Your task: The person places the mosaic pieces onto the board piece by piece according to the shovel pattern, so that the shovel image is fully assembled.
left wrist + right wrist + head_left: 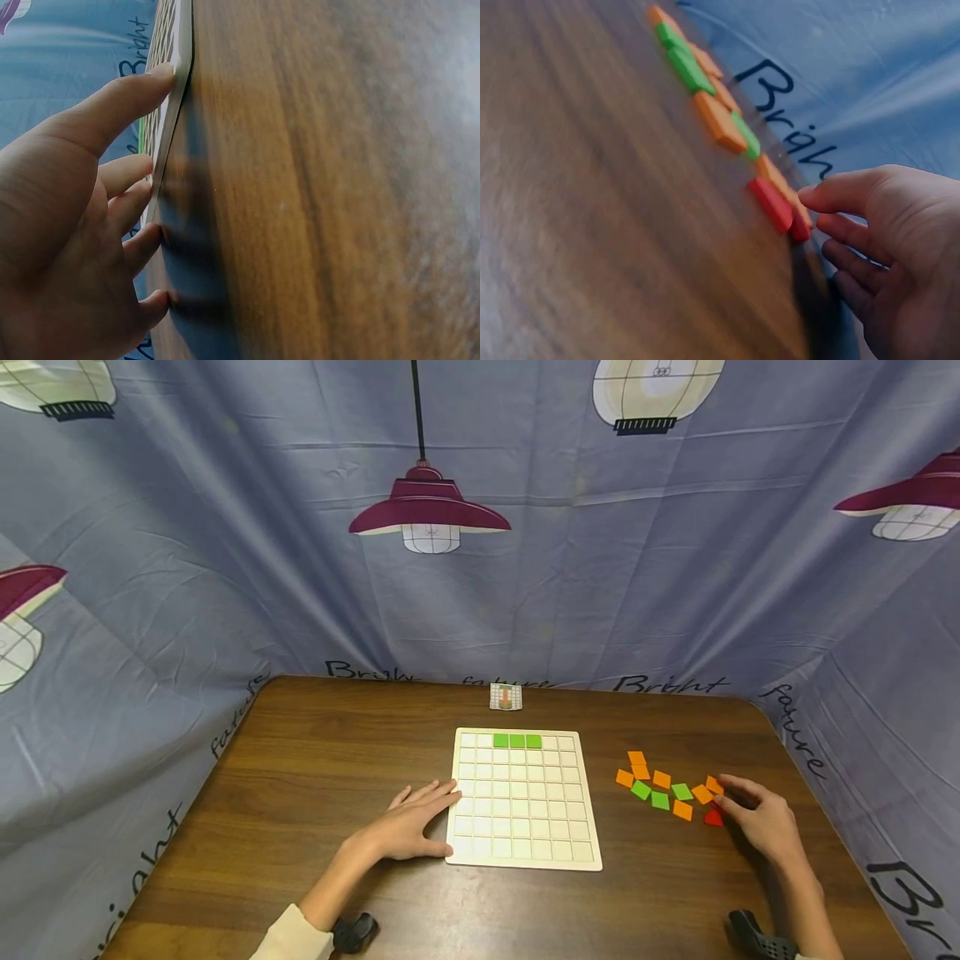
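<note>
A pale gridded board (525, 828) lies on the table, with three green tiles (517, 741) side by side in its top row. My left hand (405, 828) rests at the board's left edge, fingers spread and straight; in the left wrist view the thumb (154, 82) touches the rim. On the right, my right hand (768, 827) reaches over the end of a group of loose tiles. Its thumb and forefinger are parted around an orange tile (714, 785) and a red tile, partly hidden. Another red tile (713, 817) lies just below the thumb.
Several orange tiles (636, 758) and green tiles (660, 800) lie scattered right of the board. A small printed card (506, 697) with a grid and an arrow lies behind the board. Blue-grey curtain (480, 610) encloses the wooden table (337, 735) at the back and sides.
</note>
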Motion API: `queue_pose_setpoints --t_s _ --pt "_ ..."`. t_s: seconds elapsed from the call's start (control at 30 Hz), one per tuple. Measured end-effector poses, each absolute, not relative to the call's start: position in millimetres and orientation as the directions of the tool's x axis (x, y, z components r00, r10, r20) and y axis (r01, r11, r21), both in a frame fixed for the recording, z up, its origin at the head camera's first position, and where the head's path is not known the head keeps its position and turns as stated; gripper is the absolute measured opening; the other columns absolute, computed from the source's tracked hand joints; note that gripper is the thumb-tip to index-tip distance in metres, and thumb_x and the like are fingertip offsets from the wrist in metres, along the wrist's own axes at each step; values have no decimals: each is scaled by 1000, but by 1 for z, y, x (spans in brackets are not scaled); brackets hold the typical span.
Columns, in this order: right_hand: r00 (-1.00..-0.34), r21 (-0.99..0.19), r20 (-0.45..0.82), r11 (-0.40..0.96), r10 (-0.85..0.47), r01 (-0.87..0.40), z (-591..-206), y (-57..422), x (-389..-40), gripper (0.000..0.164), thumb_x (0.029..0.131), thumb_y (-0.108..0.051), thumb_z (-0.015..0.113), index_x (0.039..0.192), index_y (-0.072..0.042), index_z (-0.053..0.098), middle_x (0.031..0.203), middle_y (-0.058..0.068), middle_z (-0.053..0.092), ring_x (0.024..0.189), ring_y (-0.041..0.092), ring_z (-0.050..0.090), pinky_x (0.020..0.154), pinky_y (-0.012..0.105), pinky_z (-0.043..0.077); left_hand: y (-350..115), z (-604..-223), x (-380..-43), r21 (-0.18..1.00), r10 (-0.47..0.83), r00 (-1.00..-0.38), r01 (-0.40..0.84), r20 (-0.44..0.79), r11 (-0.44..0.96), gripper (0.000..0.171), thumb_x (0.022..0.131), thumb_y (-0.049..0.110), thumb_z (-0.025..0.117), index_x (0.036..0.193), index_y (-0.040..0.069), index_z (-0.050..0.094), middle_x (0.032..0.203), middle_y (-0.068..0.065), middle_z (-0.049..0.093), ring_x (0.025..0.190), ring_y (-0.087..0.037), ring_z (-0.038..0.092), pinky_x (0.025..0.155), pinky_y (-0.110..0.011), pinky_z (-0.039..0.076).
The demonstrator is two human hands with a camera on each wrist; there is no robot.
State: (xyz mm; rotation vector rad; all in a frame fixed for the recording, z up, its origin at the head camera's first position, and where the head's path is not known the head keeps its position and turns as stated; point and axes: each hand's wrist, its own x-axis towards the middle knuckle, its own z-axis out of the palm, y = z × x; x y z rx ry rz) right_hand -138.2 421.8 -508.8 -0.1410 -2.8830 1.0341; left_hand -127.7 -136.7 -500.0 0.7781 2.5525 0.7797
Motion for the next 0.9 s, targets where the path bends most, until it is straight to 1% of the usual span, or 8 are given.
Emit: queue_pose_setpoints --t_s 0.2,0.3,0.47,0.57,0.77,0.9 --pt "-993 -624 43 779 110 59 -517 426 -142 49 97 -27 68 132 6 59 129 37 55 117 55 48 89 68 36 -137 -499 -127 600 594 -784 391 -179 698 80 88 37 75 155 14 38 163 -4 25 150 -32 17 115 -62 7" --pt "-992 -620 53 783 115 57 -521 428 -146 47 97 -25 67 132 6 59 125 36 57 113 53 51 88 67 37 -137 -498 -126 600 593 -785 389 -182 699 80 88 37 75 155 14 38 163 -4 25 150 -31 17 115 -62 7" --pt "-989 -632 68 772 135 62 -523 430 -149 40 98 -15 64 132 6 60 122 35 59 110 51 53 86 65 38 -136 -498 -126 600 594 -784 391 -180 698 80 88 37 75 155 14 38 163 -4 26 149 -32 17 115 -63 7" --pt "-988 -631 80 774 132 53 -523 431 -151 38 98 -12 63 131 5 61 123 35 58 112 52 52 87 65 38 -136 -497 -127 603 595 -783 391 -179 696 80 88 36 75 155 14 38 163 -5 26 149 -32 17 115 -63 7" --pt "-991 -614 93 789 97 19 -521 432 -156 34 98 -14 64 126 6 65 128 35 56 120 57 46 92 70 34 -136 -498 -127 601 598 -782 394 -179 695 80 88 36 75 155 14 38 163 -5 25 149 -32 17 115 -64 7" --pt "-993 -593 100 805 67 -5 -519 433 -158 33 98 -15 64 123 7 67 127 34 57 120 58 46 93 71 33 -136 -499 -128 599 596 -783 393 -179 697 80 88 37 75 155 14 38 163 -4 26 149 -32 17 115 -63 7"
